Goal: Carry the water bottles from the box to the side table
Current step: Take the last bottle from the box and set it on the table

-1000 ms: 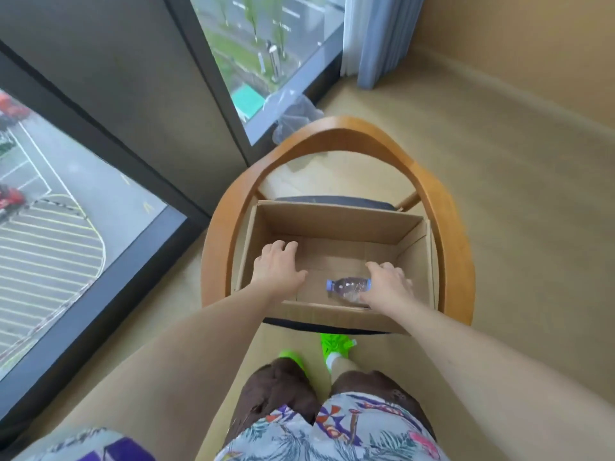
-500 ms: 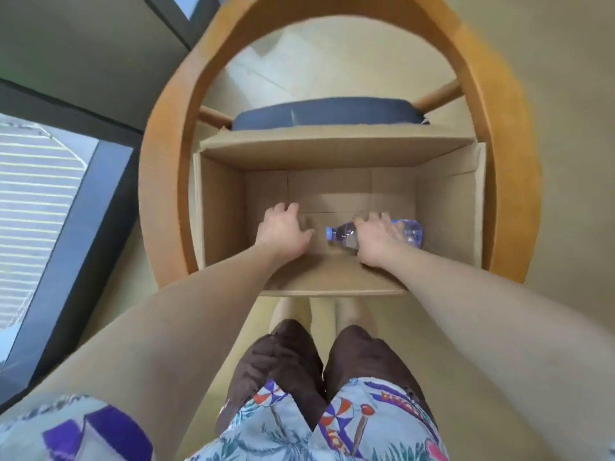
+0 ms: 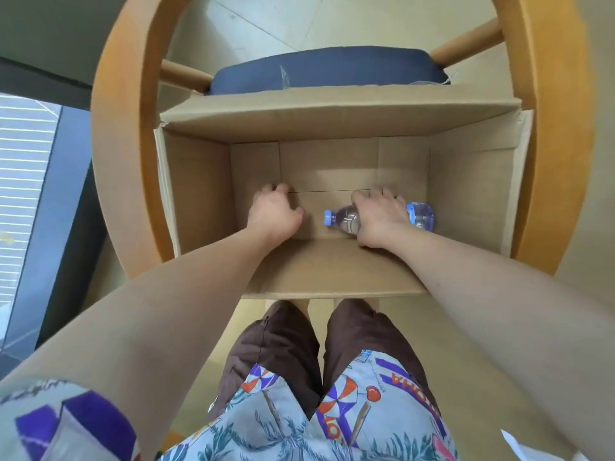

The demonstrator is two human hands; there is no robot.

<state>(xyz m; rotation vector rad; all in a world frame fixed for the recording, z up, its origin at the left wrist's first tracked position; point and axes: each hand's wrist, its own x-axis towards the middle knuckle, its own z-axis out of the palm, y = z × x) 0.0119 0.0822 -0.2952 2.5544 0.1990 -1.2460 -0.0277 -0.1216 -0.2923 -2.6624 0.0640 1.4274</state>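
An open cardboard box (image 3: 472, 194) stands on a chair seat, and I look straight down into it. One clear water bottle (image 3: 421, 216) with a blue cap lies on its side on the box floor, cap pointing left. My right hand (image 3: 377, 217) is wrapped over the bottle's middle, so only its cap end and its base show. My left hand (image 3: 274, 212) rests on the box floor to the left of the cap, fingers bent down, with nothing in it. The side table is out of view.
The box sits on a wooden armchair (image 3: 116, 161) whose curved back rail rings it, with a dark blue cushion (image 3: 326, 69) behind the far flap. A floor-to-ceiling window (image 3: 23, 194) runs along the left. Light flooring lies beyond the chair on the right.
My head has come closer over the box, which now fills the view. My right hand has closed over the bottle's middle, and my left hand's fingers have curled onto the box floor.
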